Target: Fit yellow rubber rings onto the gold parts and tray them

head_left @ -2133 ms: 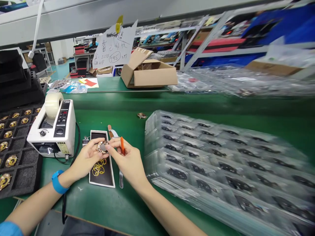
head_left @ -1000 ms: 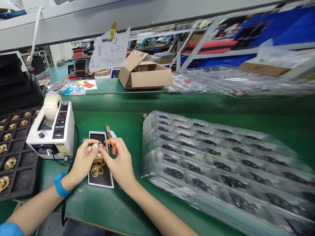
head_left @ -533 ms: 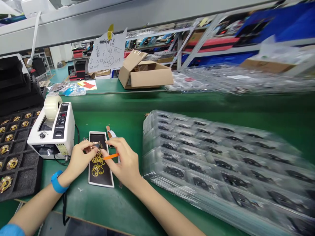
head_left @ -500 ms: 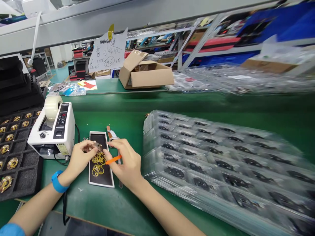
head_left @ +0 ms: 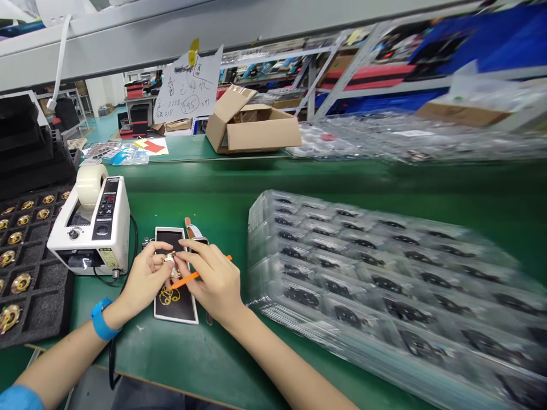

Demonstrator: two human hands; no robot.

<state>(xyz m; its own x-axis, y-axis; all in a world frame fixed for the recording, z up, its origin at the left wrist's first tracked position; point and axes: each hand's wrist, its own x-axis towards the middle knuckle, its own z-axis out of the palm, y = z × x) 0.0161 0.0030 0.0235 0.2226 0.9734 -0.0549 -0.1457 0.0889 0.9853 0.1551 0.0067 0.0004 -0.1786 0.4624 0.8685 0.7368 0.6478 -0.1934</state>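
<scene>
Hold steadily the small gold-coloured part (head_left: 170, 258), pinched in the grip of the left hand (head_left: 146, 279) over the white-rimmed box (head_left: 176, 320), and guide gently the orange stick (head_left: 184, 280), grasped in the right hand (head_left: 219, 280).

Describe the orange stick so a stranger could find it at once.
On the green bench, right of the white dispenser, lies a white-rimmed box. Over it, the right hand holds the orange stick: straight and slim, unlike the curved yellow rings in the box.
</scene>
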